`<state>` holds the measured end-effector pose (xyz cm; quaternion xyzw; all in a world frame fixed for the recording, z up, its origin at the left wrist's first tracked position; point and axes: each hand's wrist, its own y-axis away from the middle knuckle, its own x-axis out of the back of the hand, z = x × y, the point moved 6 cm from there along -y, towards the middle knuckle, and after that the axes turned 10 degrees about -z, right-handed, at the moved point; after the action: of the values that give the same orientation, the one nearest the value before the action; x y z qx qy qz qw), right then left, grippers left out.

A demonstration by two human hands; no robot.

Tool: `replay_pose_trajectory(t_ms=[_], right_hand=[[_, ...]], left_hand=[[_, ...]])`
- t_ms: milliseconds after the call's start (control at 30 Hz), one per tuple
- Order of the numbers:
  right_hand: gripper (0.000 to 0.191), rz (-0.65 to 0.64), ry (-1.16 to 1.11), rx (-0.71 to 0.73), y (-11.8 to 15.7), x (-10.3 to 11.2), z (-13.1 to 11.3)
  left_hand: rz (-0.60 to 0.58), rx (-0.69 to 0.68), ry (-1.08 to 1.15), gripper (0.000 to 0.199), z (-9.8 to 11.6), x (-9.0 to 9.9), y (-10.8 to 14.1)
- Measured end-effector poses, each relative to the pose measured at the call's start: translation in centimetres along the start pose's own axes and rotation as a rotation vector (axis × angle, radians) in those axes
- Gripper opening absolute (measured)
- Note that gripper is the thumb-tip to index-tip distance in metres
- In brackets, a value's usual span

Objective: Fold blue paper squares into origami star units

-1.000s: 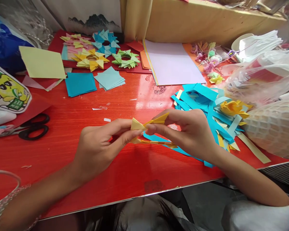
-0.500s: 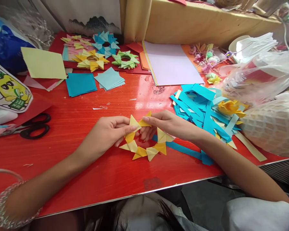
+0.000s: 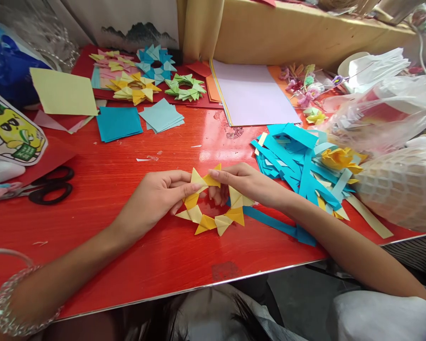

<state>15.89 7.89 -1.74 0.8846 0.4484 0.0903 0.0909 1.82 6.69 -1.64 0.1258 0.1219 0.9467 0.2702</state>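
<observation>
Between my hands hangs a ring of folded paper pieces (image 3: 207, 223), pale yellow and deeper yellow by turns, held a little above the red table. My left hand (image 3: 152, 196) pinches a pale yellow piece at the ring's upper left, thumb on top. With thumb and fingers, my right hand (image 3: 246, 182) grips a deeper yellow piece at the top, right beside it. The right-hand fingers curl behind the ring and are partly hidden. Pointed tips stick outward around an open middle.
Blue paper strips (image 3: 287, 154) are heaped at the right. Several finished paper rings (image 3: 185, 88) lie at the back, near dark blue squares (image 3: 119, 124) and light blue squares (image 3: 162, 116). Black-handled scissors (image 3: 51, 192) rest at the left. Lilac sheets (image 3: 252, 94) lie at the back middle.
Both hands keep their pinch on the paper ring. The ring's right side has shifted slightly to the left and inward; otherwise little has moved.
</observation>
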Motion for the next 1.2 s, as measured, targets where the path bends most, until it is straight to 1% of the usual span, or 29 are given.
replay_pose_trajectory(t_ms=[100,233,333,467,500,567,667,767,967,1033,1133,1200], right_hand=[[0.044,0.041,-0.037,0.01,-0.2,-0.1,0.1],[0.046,0.054,-0.019,0.019,-0.3,-0.3,0.3],[0.047,0.034,0.017,0.008,-0.3,-0.2,0.2],[0.047,-0.036,0.109,-0.051,-0.1,0.1,0.2],[0.046,-0.027,0.131,-0.062,0.0,0.3,0.2],[0.039,0.043,0.142,-0.065,0.1,0.9,0.2],[0.031,0.131,0.078,-0.025,0.0,1.3,0.2],[0.03,0.136,0.02,-0.001,-0.2,1.0,0.2],[0.032,0.198,0.009,-0.024,-0.3,0.8,0.0],[0.034,0.224,-0.026,0.001,-0.2,1.0,-0.2],[0.035,0.277,-0.062,0.058,0.2,1.8,-0.6],[0.034,0.272,-0.057,0.097,0.4,1.9,-0.9]], left_hand=[[0.006,-0.005,-0.017,0.023,0.1,-0.1,0.1],[0.01,0.012,-0.057,0.025,0.1,-0.2,0.2],[0.006,0.01,-0.054,0.024,0.2,-0.4,0.2],[-0.007,0.007,-0.018,0.021,0.2,-0.4,0.1],[-0.007,0.003,-0.015,0.02,0.2,-0.4,0.1],[0.007,-0.002,-0.015,0.021,0.1,-0.2,0.0],[0.028,0.017,-0.001,0.023,-0.3,0.0,-0.1],[0.03,0.022,0.027,0.023,-0.5,0.0,-0.1],[0.051,-0.009,0.004,0.02,-0.2,0.1,0.0],[0.089,-0.041,0.017,0.019,-0.1,0.4,0.0],[0.2,-0.124,0.088,0.019,0.2,1.3,0.1],[0.263,-0.186,0.149,0.017,0.4,1.9,0.2]])
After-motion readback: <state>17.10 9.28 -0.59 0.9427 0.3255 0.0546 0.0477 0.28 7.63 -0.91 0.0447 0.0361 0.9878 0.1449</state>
